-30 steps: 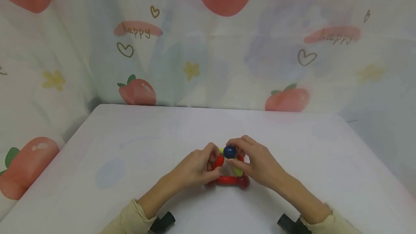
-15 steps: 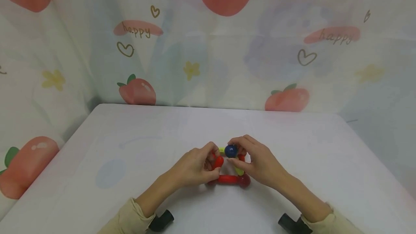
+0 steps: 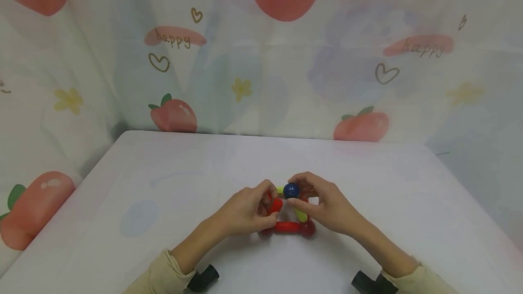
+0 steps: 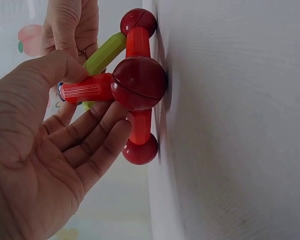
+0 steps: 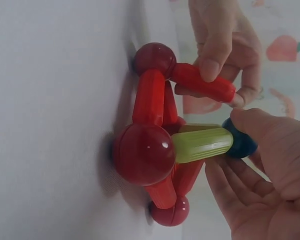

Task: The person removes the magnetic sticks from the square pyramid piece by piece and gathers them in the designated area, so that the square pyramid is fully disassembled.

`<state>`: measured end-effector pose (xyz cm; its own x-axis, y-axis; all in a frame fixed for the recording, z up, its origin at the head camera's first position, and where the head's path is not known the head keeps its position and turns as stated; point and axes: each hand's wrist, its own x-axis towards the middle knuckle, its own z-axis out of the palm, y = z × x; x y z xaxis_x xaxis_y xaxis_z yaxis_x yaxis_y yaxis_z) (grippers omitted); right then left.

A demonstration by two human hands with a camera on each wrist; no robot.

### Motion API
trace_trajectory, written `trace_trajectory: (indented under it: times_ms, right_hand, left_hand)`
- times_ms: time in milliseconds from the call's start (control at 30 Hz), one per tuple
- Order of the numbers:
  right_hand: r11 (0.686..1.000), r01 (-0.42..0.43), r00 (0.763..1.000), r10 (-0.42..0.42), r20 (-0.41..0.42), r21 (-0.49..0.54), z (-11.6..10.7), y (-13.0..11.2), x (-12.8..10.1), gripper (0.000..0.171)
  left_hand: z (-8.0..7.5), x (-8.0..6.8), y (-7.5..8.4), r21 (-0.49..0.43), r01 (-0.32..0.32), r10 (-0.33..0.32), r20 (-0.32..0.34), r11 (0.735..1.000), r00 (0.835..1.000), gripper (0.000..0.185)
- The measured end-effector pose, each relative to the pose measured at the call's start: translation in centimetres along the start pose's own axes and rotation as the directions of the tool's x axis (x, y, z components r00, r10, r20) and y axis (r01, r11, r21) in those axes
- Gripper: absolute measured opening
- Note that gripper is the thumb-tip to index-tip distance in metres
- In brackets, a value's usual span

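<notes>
A frame of red balls (image 5: 145, 154) and ribbed sticks, like a magnetic building set, stands on the table between the hands. Red sticks (image 3: 287, 227) join the balls low down. Yellow-green sticks (image 5: 202, 145) slope up to a blue ball (image 3: 291, 191) at the top. My left hand (image 3: 245, 210) pinches a red stick (image 5: 205, 82) that rises from one red ball, with the thumb along its side. Its free end is close to the blue ball, a small gap showing in the right wrist view. My right hand (image 3: 327, 201) holds the blue ball between thumb and fingers.
The white table (image 3: 163, 167) reaches back to a printed curtain (image 3: 278, 80) with fruit, hearts and lettering. Dark wrist mounts (image 3: 203, 278) sit at both cuffs, low in the head view.
The blue ball and my right hand have shifted very slightly to the right. Both hands keep the same holds, and the base of the frame stays nearly in place.
</notes>
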<state>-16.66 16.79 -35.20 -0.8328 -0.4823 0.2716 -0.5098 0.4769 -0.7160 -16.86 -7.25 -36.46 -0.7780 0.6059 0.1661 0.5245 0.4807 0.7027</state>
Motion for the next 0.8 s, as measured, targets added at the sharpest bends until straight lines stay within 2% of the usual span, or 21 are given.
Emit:
trace_trajectory:
  times_ms: [233, 433, 567, 667, 800]
  right_hand:
    - [0.986, -0.104, 0.994, 0.099, 0.049, 0.132, -0.21, 0.34, -0.13, 0.037]
    - [0.926, -0.254, 0.966, 0.232, 0.112, 0.280, -0.45, 0.60, -0.18, 0.041]
    - [0.883, -0.332, 0.943, 0.300, 0.144, 0.332, -0.65, 0.84, -0.24, 0.047]
    - [0.854, -0.364, 0.931, 0.328, 0.159, 0.371, -0.83, 0.98, -0.26, 0.050]
    - [0.842, -0.365, 0.931, 0.327, 0.161, 0.398, -0.95, 1.00, -0.16, 0.052]
  left_hand:
    - [0.06, -0.01, -0.08, -0.016, -0.017, 0.017, 0.003, 1.000, 1.000, 0.031]
    - [0.17, 0.07, -0.20, -0.025, -0.032, 0.032, 0.015, 0.999, 0.999, 0.031]
    - [0.23, 0.09, -0.23, -0.020, -0.024, 0.024, 0.020, 1.000, 1.000, 0.031]
    - [0.19, 0.05, -0.21, -0.011, -0.013, 0.013, 0.018, 1.000, 1.000, 0.031]
    - [0.10, 0.03, -0.21, -0.004, -0.001, 0.001, 0.016, 1.000, 1.000, 0.031]
